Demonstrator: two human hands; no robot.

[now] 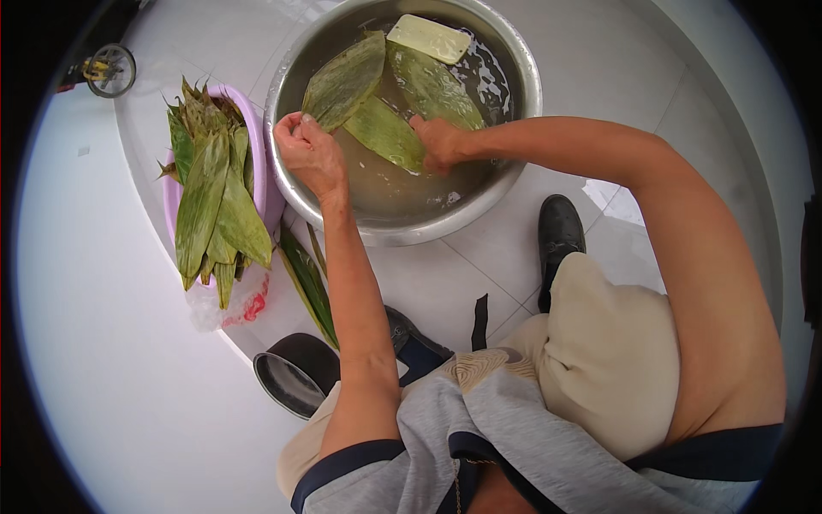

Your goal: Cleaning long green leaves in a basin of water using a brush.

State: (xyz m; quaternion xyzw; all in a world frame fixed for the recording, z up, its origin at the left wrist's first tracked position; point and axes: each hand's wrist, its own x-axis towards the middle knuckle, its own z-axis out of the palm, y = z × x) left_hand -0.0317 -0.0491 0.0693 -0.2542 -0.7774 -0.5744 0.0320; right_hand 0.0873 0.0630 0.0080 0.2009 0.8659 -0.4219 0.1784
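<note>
A wide metal basin (411,236) of cloudy water stands on the floor before me. At its left side my left hand (311,151) pinches the lower end of a broad green leaf (347,80), raised over the water. My right hand (440,142) is low in the basin, its fingers at the end of a second leaf (387,135); the fingertips are partly hidden, so its grip is unclear. A third leaf (437,87) lies behind that hand, partly in the water. Near the basin's far rim is a pale, translucent rectangular block or container (429,38).
Left of the basin, a pink-purple tub (257,154) holds a heap of long leaves (212,193), with a plastic bag (231,305) beneath. More leaves (305,283) lie on the tiles. A dark round pot (302,369) is tipped near my left leg. A wheel (110,70) shows far left.
</note>
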